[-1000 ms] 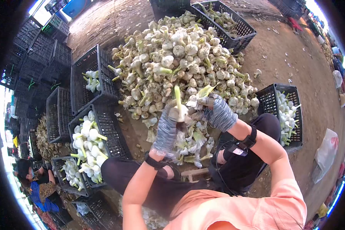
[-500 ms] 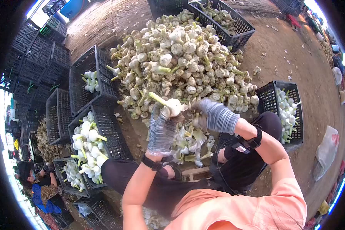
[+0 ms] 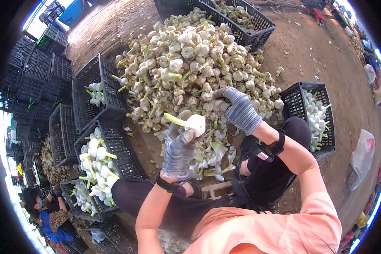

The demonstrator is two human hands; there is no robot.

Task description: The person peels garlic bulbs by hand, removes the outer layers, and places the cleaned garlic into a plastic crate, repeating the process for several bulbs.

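Observation:
A peeled white garlic bulb [image 3: 196, 124] with a pale green stem is held in my left hand [image 3: 178, 148], its gloved fingers closed around the bulb's underside and stem. The stem points up and left. Off to the right, my gloved right hand [image 3: 241, 111] is at the near edge of a heap of unpeeled garlic [image 3: 186, 63], apart from the held bulb. Its index finger and thumb look spread, with something pale and blurred just below the finger. Loose garlic skins and stems [image 3: 213, 154] lie on the ground between my legs.
Black crates of cleaned garlic stand left [image 3: 127, 148] and right [image 3: 331, 112]. Another crate [image 3: 262, 31] is behind the heap. Stacked crates [image 3: 34, 67] rise at far left, near another person [image 3: 51, 216]. A plastic bag [image 3: 362, 158] lies on the ground at right.
My right hand has moved from beside the held bulb, up and right to the heap's edge. The bulb in my left hand now looks cleaner and whiter, and sits slightly lower.

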